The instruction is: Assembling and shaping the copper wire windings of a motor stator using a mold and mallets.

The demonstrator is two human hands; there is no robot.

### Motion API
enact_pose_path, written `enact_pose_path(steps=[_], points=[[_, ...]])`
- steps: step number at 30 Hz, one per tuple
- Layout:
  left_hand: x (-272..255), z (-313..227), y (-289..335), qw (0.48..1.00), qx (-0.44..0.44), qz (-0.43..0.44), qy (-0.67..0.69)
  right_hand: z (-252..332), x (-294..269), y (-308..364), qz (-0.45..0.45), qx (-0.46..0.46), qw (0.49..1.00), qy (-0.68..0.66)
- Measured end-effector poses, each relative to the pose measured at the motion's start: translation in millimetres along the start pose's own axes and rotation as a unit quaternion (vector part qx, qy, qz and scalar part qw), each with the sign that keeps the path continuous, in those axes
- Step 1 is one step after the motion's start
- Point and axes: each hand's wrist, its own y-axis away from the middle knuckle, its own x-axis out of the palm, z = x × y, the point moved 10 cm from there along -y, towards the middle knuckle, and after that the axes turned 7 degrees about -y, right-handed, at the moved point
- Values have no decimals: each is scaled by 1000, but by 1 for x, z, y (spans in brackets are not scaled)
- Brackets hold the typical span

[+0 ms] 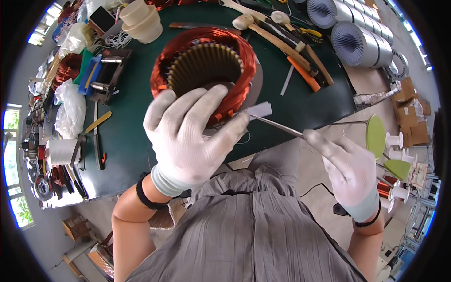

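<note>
A motor stator [206, 66] with red-brown copper windings bulging round its rim stands on the green table, its slotted bore open upward. My gloved left hand [188, 127] lies over its near side, fingers spread across the winding and thumb stretched toward the right. Between the fingers of my gloved right hand [345, 164] is a slim, pointed metal tool [279, 125]; its handle end is hidden in the hand. The tool's tip meets the near right edge of the winding, by my left thumb. Beside that tip a white insulation strip [260, 110] sticks out to the right.
Wooden-handled mallets [277, 42] and other hand tools lie at the back right, near finned metal cylinders [350, 44]. On the left are a knife [98, 145], a bamboo-coloured blade [98, 121], a white spool [61, 152] and a vise-like fixture [110, 75]. Cream cups [141, 23] stand behind.
</note>
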Motion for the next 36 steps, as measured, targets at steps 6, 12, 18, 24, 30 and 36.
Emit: enact_pose_path(steps=[6,12,18,24,30,36], points=[[18,-1,-15,997,-83,-2,-2,9,-12,-19,22,23,999,38],[23,-4,-18,996,-72,-47,1,15,8,-42,52,22,994,89],[31,-4,-20,995,-93,-15,-18,-1,5,-44,57,62,996,-22],[30,-1,-20,992,-119,2,-38,-13,0,-44,24,35,999,35],[22,-9,-26,995,-75,-27,-57,5,11,-67,-39,-56,998,-12],[45,61,-65,921,-210,238,225,-22,23,-75,32,-33,995,-84]])
